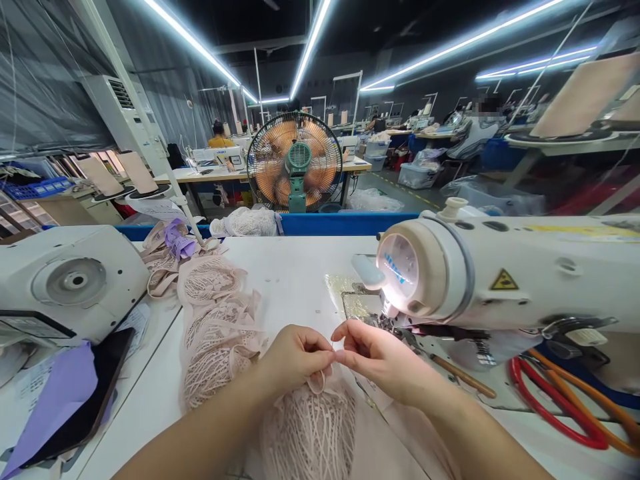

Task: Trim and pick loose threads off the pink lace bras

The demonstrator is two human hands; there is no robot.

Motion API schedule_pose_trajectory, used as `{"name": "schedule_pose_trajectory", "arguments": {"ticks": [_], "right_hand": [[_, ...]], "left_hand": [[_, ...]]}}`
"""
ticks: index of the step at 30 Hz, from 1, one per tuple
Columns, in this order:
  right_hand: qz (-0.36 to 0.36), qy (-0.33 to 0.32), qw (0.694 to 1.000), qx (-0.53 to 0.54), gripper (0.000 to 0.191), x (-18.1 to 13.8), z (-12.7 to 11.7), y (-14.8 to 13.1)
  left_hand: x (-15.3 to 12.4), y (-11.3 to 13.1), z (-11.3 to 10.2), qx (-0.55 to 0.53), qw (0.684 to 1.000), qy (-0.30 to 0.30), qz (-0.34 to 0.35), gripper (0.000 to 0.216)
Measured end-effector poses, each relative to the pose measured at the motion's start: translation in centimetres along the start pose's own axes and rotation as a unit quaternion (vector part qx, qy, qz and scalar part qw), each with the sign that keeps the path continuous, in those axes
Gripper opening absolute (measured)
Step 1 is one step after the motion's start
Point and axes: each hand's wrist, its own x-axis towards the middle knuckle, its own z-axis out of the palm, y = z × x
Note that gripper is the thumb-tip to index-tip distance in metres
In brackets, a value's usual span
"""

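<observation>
My left hand (299, 355) is closed in a pinch, with a thin beige strap (317, 383) looped just below its fingers. Close against it, my right hand (374, 357) pinches with thumb and forefinger; what lies between those fingertips is too small to make out. Beneath both hands, a beige lace garment piece (311, 433) lies at the table's front. A pile of similar lace pieces (215, 333) stretches away to the left. Right of my hands stands a white sewing machine (515, 267), its lamp lit over the needle area.
Red-handled scissors (560, 417) and a brown stick (463, 377) lie at the right. A second machine (75, 283), a dark tablet-like slab (95, 400) and purple paper (57, 407) are at the left. Beyond the white table (295, 267) stands a large fan (295, 163).
</observation>
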Motion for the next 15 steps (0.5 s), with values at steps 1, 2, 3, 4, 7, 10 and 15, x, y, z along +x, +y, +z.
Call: {"name": "schedule_pose_trajectory", "arguments": {"ticks": [1, 2, 3, 4, 7, 10, 15], "right_hand": [[-0.004, -0.001, 1.0, -0.019, 0.01, -0.3, -0.4, -0.2], [-0.009, 0.002, 0.999, -0.036, 0.01, -0.5, -0.7, -0.4], [-0.016, 0.011, 0.999, -0.049, 0.013, -0.6, -1.0, -0.7], [-0.024, 0.023, 0.998, -0.059, 0.016, -0.7, -1.2, -0.9], [-0.049, 0.067, 0.994, -0.075, 0.016, -0.2, -1.1, -1.1], [-0.061, 0.113, 0.988, -0.089, 0.015, 0.4, -0.5, -0.8], [-0.089, 0.142, 0.981, -0.101, 0.02, -0.1, -0.1, -1.0]], "left_hand": [[0.0, 0.0, 0.0, 0.007, 1.0, 0.005, 0.0, 0.011], [0.0, 0.0, 0.0, 0.015, 1.0, 0.007, -0.001, 0.011], [0.0, 0.0, 0.0, 0.024, 1.0, 0.008, -0.003, 0.01], [0.0, 0.1, 0.0, 0.035, 0.999, 0.006, -0.005, 0.01], [-0.2, 0.3, 0.2, 0.066, 0.998, -0.007, 0.0, 0.009], [-0.4, 0.4, 0.4, 0.08, 0.997, -0.013, 0.011, 0.01], [-0.5, 0.5, 0.4, 0.079, 0.997, 0.0, 0.008, 0.009]]}}
